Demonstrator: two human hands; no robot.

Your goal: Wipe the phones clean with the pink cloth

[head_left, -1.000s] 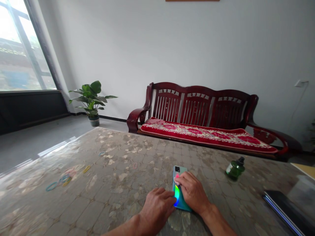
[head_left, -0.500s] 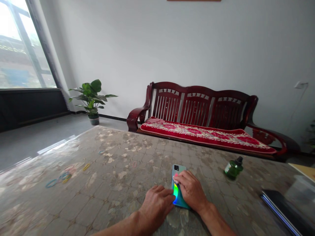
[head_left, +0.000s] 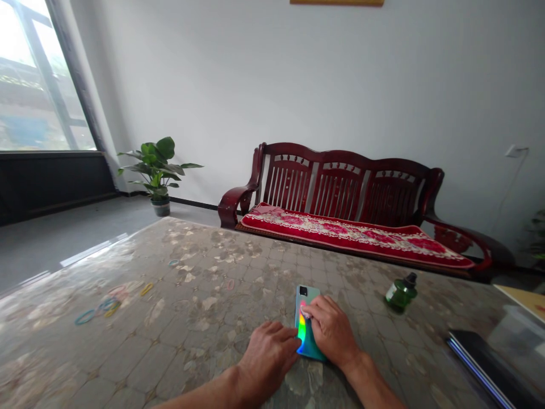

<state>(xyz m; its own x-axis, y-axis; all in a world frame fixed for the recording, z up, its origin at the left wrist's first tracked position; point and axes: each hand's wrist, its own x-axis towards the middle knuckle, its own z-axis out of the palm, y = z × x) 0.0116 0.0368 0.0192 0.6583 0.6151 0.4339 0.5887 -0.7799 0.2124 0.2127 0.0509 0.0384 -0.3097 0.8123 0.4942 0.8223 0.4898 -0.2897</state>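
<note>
A smartphone [head_left: 303, 328] lies back up on the table, its teal back throwing a rainbow glare and its camera at the far left corner. My left hand [head_left: 270, 352] is closed against the phone's lower left edge, thumb and fingertips touching it. Over the right side of the phone lies my right hand [head_left: 332, 332], with fingers bunched together. A small white wad [head_left: 305, 312], which looks like tissue or cloth, shows under those fingertips, pressed to the phone's back. The rest of the wad is hidden by the fingers.
A green bottle [head_left: 401, 292] with a black cap stands right of the phone. Dark flat items [head_left: 485, 363] and a clear plastic container [head_left: 519, 329] sit at the right. Several rubber bands [head_left: 85, 317] lie left on the patterned tablecloth [head_left: 191, 324]. Beyond is a wooden bench [head_left: 336, 187].
My right fingertips and the white wad have slid slightly down the phone's back toward me. The left hand stays at the phone's edge. The whole view has shifted a little.
</note>
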